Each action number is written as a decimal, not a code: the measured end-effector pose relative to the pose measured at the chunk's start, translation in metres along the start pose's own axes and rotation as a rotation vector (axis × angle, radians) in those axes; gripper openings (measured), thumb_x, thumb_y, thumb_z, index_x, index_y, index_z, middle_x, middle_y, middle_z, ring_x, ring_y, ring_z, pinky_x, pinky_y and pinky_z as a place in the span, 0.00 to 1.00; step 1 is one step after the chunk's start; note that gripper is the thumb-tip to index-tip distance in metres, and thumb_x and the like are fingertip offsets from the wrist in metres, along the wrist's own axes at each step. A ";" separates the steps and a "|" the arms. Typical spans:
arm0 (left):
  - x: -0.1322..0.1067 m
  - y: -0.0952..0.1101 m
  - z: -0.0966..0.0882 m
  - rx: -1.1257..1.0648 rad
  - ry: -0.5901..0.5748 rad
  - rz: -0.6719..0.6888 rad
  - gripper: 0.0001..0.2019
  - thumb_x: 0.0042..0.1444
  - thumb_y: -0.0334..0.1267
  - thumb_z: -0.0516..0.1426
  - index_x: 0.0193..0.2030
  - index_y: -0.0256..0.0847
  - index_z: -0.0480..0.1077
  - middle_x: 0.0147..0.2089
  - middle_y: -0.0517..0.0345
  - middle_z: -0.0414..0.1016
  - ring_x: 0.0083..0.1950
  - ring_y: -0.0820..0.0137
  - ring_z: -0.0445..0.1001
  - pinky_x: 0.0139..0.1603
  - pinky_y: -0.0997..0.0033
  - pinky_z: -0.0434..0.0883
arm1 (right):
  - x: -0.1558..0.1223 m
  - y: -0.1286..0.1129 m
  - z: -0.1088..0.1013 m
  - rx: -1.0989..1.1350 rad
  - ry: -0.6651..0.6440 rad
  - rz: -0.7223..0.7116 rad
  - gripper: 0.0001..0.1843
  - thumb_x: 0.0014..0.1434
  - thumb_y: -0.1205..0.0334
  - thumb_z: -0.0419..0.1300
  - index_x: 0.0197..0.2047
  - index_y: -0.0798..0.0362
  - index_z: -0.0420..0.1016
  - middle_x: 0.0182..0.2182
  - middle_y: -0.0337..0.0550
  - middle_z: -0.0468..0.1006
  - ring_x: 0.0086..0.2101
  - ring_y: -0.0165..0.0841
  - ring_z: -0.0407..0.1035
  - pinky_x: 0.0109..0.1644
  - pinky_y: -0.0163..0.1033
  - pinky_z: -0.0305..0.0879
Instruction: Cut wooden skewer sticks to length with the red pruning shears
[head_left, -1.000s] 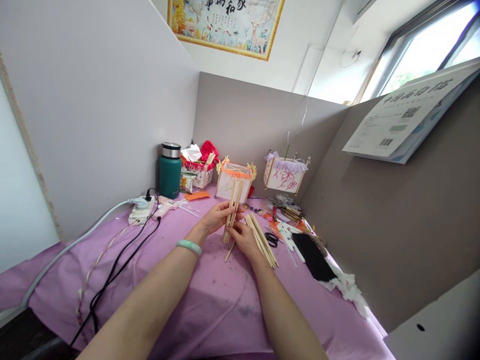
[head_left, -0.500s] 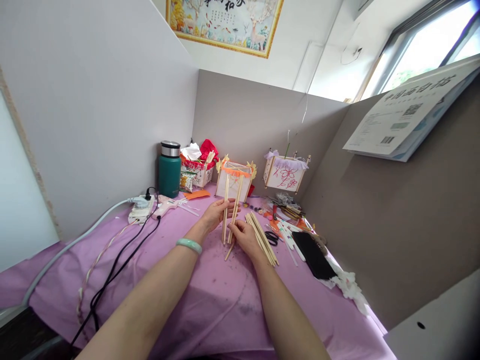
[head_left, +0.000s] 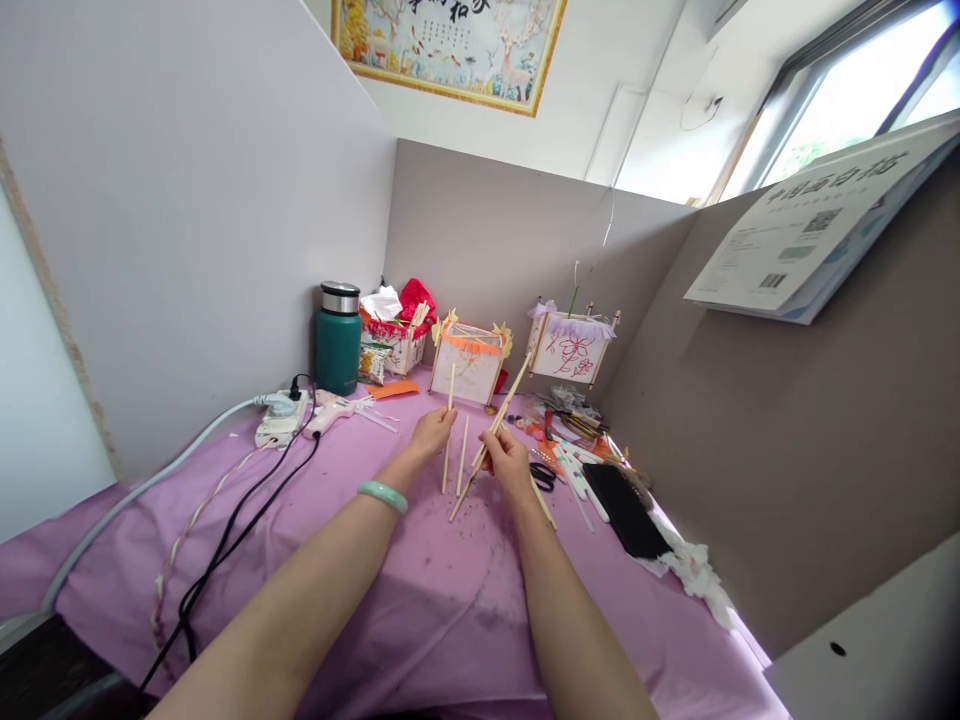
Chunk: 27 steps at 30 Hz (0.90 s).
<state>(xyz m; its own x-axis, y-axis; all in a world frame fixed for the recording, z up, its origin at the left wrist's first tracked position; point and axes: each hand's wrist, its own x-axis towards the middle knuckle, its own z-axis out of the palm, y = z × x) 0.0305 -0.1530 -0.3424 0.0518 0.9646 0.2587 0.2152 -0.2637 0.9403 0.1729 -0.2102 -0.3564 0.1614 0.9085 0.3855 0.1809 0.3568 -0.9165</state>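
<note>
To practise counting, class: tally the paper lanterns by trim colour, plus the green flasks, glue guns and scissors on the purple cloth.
Orange-trimmed paper lantern: 1
Lilac-trimmed paper lantern: 1
Green flask: 1
Glue gun: 1
Scissors: 1
Total: 5

Far beyond the left grip (head_left: 433, 436) and the right grip (head_left: 506, 455), a grey-beige partition (head_left: 525, 240) is closing off the corner. A white partition (head_left: 187, 200) is rising to the left of the left grip, and a taupe partition (head_left: 787, 450) is running along the right of the right grip, with a printed booklet (head_left: 795, 235) leaning from its top edge. Above and beyond both grips, a gold-framed painting (head_left: 448, 50) is hanging on a white wall (head_left: 637, 100). Up to the right, a window (head_left: 847, 90) is letting in bright daylight. Beneath the grips, a lilac cloth (head_left: 97, 560) is covering the bench.
</note>
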 end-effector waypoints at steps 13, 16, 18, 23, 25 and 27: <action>-0.013 0.008 0.005 -0.022 -0.241 -0.036 0.08 0.51 0.40 0.55 0.33 0.37 0.70 0.16 0.67 0.59 0.16 0.79 0.55 0.19 0.78 0.52 | 0.007 -0.003 -0.032 -0.471 0.470 -0.070 0.21 0.55 0.44 0.52 0.22 0.52 0.65 0.18 0.39 0.69 0.23 0.32 0.60 0.29 0.35 0.53; -0.022 0.005 0.021 0.303 -0.252 0.110 0.04 0.41 0.33 0.60 0.22 0.39 0.69 0.19 0.61 0.65 0.25 0.73 0.65 0.27 0.76 0.60 | 0.008 -0.003 -0.036 -0.481 0.540 -0.068 0.21 0.55 0.43 0.51 0.22 0.52 0.65 0.19 0.40 0.69 0.23 0.32 0.60 0.30 0.35 0.53; -0.028 0.005 0.032 0.466 -0.272 0.089 0.09 0.36 0.31 0.63 0.17 0.39 0.65 0.19 0.58 0.66 0.30 0.66 0.70 0.33 0.72 0.64 | 0.009 -0.002 -0.035 -0.483 0.550 -0.071 0.22 0.56 0.43 0.50 0.22 0.52 0.64 0.19 0.40 0.69 0.24 0.32 0.60 0.30 0.35 0.53; -0.032 0.007 0.042 0.571 -0.240 -0.038 0.15 0.33 0.26 0.61 0.12 0.40 0.57 0.21 0.49 0.68 0.37 0.52 0.73 0.41 0.58 0.66 | 0.009 0.001 -0.034 -0.480 0.534 -0.084 0.21 0.56 0.44 0.51 0.21 0.52 0.64 0.19 0.38 0.68 0.24 0.31 0.58 0.30 0.34 0.53; -0.029 0.006 0.040 0.559 -0.242 -0.050 0.14 0.32 0.23 0.60 0.12 0.40 0.57 0.19 0.51 0.66 0.37 0.51 0.74 0.41 0.56 0.66 | 0.008 0.000 -0.033 -0.464 0.511 -0.089 0.21 0.56 0.44 0.51 0.21 0.52 0.63 0.19 0.38 0.67 0.23 0.31 0.58 0.29 0.34 0.53; -0.026 0.003 0.036 0.540 -0.240 -0.056 0.13 0.31 0.23 0.60 0.12 0.40 0.59 0.17 0.53 0.64 0.36 0.52 0.74 0.41 0.58 0.67 | 0.007 -0.002 -0.033 -0.441 0.479 -0.095 0.21 0.56 0.44 0.51 0.21 0.52 0.63 0.18 0.37 0.67 0.23 0.30 0.59 0.29 0.34 0.53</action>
<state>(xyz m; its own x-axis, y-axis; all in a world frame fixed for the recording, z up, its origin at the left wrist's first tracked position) 0.0653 -0.1786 -0.3542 0.2319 0.9681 0.0950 0.6866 -0.2321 0.6890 0.2051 -0.2120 -0.3486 0.5206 0.6435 0.5611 0.5799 0.2158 -0.7856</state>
